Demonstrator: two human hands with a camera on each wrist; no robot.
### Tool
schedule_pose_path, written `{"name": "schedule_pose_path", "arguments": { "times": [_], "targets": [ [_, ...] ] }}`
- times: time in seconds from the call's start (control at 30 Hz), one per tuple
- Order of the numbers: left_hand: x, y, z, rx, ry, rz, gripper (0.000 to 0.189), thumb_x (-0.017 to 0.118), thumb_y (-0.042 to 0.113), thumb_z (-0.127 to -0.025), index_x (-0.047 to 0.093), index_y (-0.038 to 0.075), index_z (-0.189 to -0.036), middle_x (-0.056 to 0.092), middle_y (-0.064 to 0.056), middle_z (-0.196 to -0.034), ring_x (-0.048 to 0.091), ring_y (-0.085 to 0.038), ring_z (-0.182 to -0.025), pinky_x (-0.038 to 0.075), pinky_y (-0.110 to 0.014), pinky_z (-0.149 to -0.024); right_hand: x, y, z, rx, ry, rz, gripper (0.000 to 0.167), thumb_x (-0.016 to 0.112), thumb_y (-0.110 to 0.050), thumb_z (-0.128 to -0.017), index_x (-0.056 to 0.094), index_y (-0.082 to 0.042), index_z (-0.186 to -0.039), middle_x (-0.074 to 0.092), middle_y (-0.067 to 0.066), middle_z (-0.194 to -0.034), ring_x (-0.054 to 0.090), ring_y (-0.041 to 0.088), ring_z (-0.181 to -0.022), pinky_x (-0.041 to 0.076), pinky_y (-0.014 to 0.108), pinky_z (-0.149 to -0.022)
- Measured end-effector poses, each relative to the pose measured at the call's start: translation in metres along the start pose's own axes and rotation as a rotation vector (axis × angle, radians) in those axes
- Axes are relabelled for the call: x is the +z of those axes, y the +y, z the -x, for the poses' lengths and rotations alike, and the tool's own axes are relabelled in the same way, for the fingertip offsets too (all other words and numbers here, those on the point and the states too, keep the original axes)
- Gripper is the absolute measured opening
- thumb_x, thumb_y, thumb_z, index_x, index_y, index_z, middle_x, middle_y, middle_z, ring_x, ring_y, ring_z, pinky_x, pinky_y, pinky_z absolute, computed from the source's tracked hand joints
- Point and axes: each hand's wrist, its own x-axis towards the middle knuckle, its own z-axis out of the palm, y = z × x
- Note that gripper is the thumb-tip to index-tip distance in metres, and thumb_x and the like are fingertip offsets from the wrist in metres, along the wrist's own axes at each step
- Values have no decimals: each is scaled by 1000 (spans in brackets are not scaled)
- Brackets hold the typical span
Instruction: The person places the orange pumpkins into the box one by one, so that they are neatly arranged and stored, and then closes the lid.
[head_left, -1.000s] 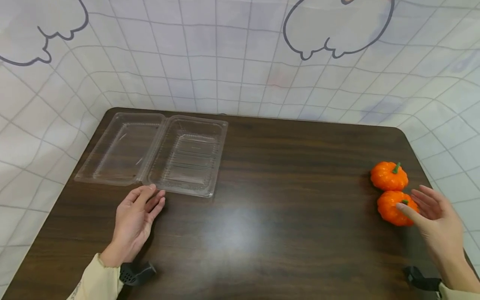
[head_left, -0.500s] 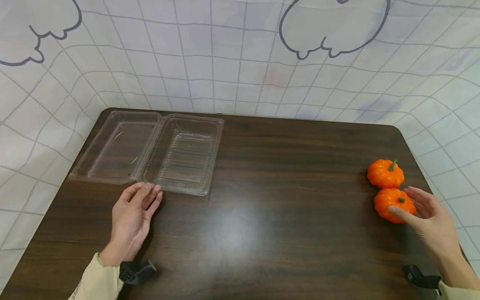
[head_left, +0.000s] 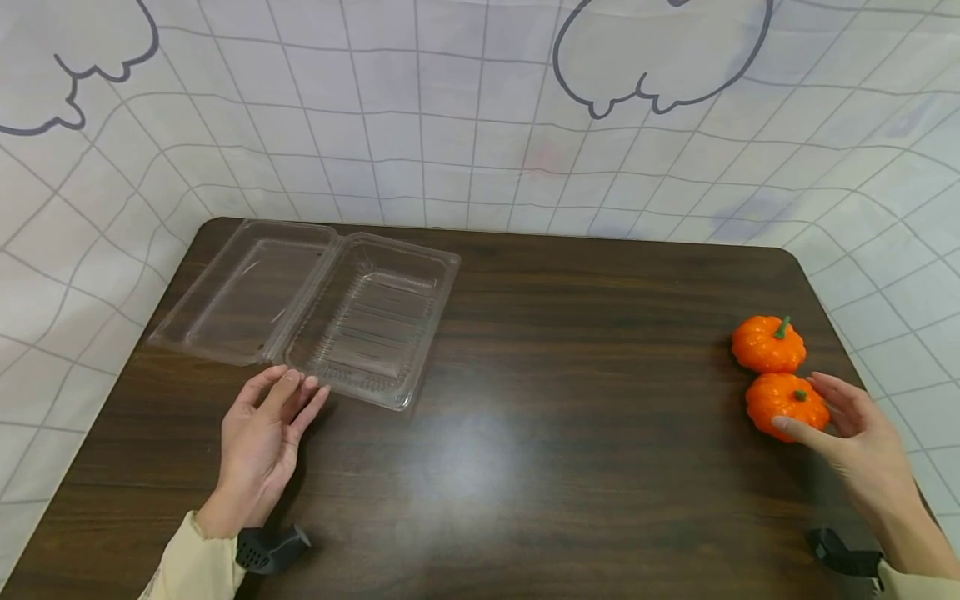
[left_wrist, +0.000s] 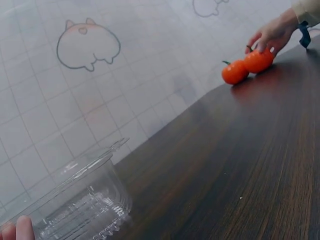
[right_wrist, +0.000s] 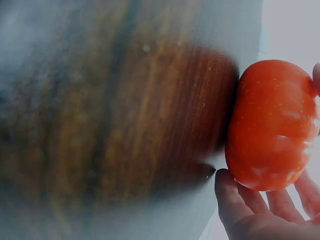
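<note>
A clear plastic clamshell container (head_left: 367, 325) lies unfolded at the table's left, its lid (head_left: 247, 292) to the left of the tray. My left hand (head_left: 258, 442) pinches its near edge by the hinge; the fingertips behind the rim are partly hidden. In the left wrist view a fingertip (left_wrist: 25, 229) shows at the container's rim. Over on the right, my right hand (head_left: 862, 437) holds the nearer small orange pumpkin (head_left: 783, 404), thumb on one side and fingers curled round the other. Touching it from behind is a second orange pumpkin (head_left: 768, 343) with a green stem.
The dark wood-grain table (head_left: 525, 350) stretches between the container and the pumpkins. A white grid-patterned cloth (head_left: 480, 125) with cartoon outlines hangs behind it and along both sides. Each wrist wears a black camera (head_left: 272, 548).
My right hand has come in round the nearer pumpkin. The container has turned slightly, its tray swinging to the right, while my left hand stays at its near edge.
</note>
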Motion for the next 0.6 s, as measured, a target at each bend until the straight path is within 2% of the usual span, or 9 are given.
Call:
{"name": "schedule_pose_path", "arguments": {
  "times": [0.17,0.33,0.4,0.47,0.6],
  "targets": [
    [0,-1,0,3,-1,-6,13,63,-4,-99,66,6,-105,77,-8,-88,78,-19,-81,65,-39,-88,-2,1,0,33,-23,3,84,75,-42,-95,25,-39,-163,22,-20,-171,15,16,-164,29,-11,-91],
    [-1,0,1,-10,11,-46,14,65,-3,-98,66,6,-108,77,-6,-90,78,-17,-81,66,-37,-87,-3,-1,0,48,-35,13,81,75,-43,-95,29,-41,-161,18,-17,-173,18,19,-163,34,-8,-85],
    [-1,0,1,-15,15,-75,14,65,-2,-98,66,7,-110,76,-4,-90,78,-16,-82,66,-36,-86,-3,-1,1,44,-29,16,79,75,-43,-94,31,-41,-160,21,-16,-172,22,16,-162,35,-8,-83],
    [-1,0,0,-18,12,-87,15,66,-2,-98,66,7,-110,76,-4,-91,78,-15,-82,66,-36,-86,-3,-1,1,34,-21,10,78,76,-41,-94,33,-41,-159,25,-19,-170,26,7,-159,36,-7,-82],
    [-1,-1,-2,-19,25,-137,16,68,0,-97,68,8,-111,75,-3,-92,77,-15,-83,66,-35,-84,-4,-4,2,-6,4,-14,77,79,-35,-93,38,-37,-158,38,-25,-158,38,-13,-140,39,-6,-79]
  ]
}}
